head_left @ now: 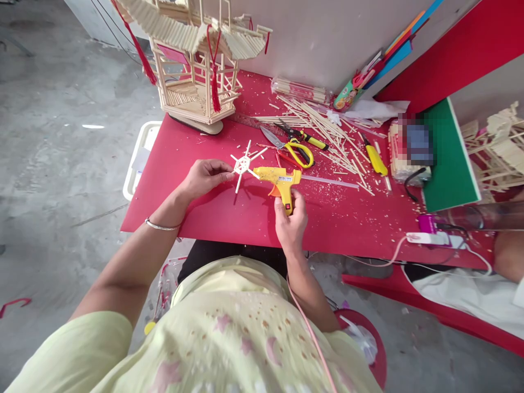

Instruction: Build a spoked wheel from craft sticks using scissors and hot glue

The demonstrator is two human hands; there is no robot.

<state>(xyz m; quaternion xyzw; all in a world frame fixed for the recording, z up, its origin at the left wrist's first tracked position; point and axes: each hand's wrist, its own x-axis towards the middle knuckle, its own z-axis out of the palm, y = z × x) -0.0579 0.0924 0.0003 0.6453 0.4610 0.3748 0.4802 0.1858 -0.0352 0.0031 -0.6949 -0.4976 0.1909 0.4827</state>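
My left hand (206, 176) pinches the edge of a small white wheel of sticks (244, 164), a hexagon with spokes, holding it just above the red table (229, 213). My right hand (291, 221) grips the handle of a yellow glue gun (279, 178). The gun's nozzle points left and touches the wheel. A pinkish cord runs from the gun down past my right arm.
A wooden stick pavilion with red tassels (196, 60) stands at the back left. Yellow-handled scissors (295, 147), a yellow cutter (375, 159) and several loose sticks (327, 131) lie behind the gun. A green board (448, 158) and a power strip (429, 238) are on the right.
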